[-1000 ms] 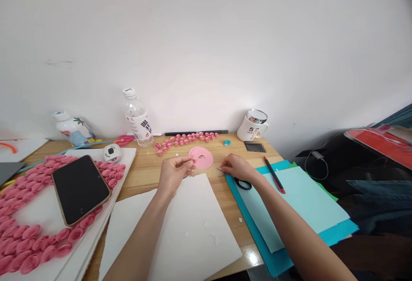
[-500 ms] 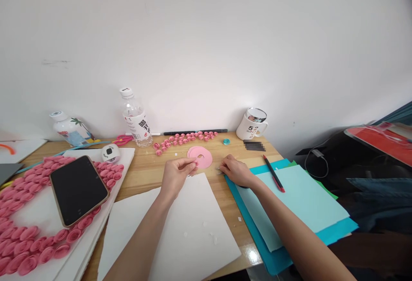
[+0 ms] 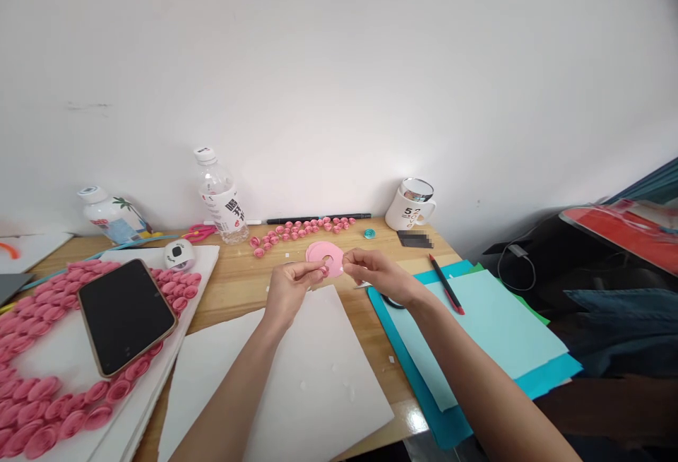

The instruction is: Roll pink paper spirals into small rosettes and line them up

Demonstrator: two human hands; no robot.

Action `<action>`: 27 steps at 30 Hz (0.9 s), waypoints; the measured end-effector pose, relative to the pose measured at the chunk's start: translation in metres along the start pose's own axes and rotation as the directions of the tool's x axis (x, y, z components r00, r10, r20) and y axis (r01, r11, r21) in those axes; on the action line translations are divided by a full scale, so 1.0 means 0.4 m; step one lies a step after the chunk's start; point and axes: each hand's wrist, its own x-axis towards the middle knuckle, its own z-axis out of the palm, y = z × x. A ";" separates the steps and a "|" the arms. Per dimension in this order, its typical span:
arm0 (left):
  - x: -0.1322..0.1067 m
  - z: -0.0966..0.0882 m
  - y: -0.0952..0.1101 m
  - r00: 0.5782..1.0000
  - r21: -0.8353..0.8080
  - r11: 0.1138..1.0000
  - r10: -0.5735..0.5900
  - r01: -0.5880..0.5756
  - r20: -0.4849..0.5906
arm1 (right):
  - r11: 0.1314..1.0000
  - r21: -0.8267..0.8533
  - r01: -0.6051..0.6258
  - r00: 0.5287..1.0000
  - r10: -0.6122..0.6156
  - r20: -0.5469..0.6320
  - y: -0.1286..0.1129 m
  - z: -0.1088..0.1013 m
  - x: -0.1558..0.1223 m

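Note:
My left hand [image 3: 290,289] is closed in a pinch on a small pink rolled paper flower [image 3: 324,271], above the top edge of a white sheet [image 3: 296,370]. Just behind it lie flat pink paper discs [image 3: 335,264], the top one with a hole. My right hand [image 3: 378,275] has its thumb and fingertips pressed together beside the discs; a tiny white bit seems to show at the fingertips, too small to name. Under the right wrist, a black loop [image 3: 392,302] like a scissors handle rests on the blue paper [image 3: 429,405].
Several pink paper flowers [image 3: 296,229] line the wall side, near a teal one [image 3: 369,234], a bottle [image 3: 222,200] and a mug [image 3: 409,209]. A phone [image 3: 127,317] lies on the flower-covered board at left. A pen [image 3: 446,284] lies on light blue paper [image 3: 492,349].
My right hand has lifted off the table by the blue paper and moved left, close to my left hand. My left hand keeps the pink flower in nearly the same place.

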 end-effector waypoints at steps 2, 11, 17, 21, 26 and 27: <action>-0.002 0.000 0.006 1.000 0.000 1.000 0.016 -0.016 0.010 | 1.000 -0.011 0.014 1.000 -0.014 0.003 -0.029 0.020 0.009; -0.007 0.000 0.018 0.999 -0.037 0.999 0.021 -0.020 0.037 | 1.000 0.013 -0.004 1.000 0.004 0.020 -0.025 0.037 0.037; 0.003 -0.009 -0.004 0.996 -0.132 0.991 0.003 0.008 0.084 | 0.994 0.107 0.008 0.999 -0.011 0.030 -0.019 0.037 0.032; 0.004 -0.014 -0.007 0.995 -0.134 0.991 -0.001 0.014 0.103 | 0.995 0.103 0.012 1.000 -0.014 0.010 -0.020 0.039 0.030; -0.001 -0.008 0.005 0.996 -0.125 0.992 0.001 0.010 0.091 | 0.999 0.013 -0.046 0.999 0.046 -0.017 -0.032 0.042 0.026; -0.002 -0.006 0.006 0.996 -0.123 0.992 0.002 0.008 0.087 | 0.998 -0.022 -0.065 0.997 0.064 -0.031 -0.034 0.044 0.026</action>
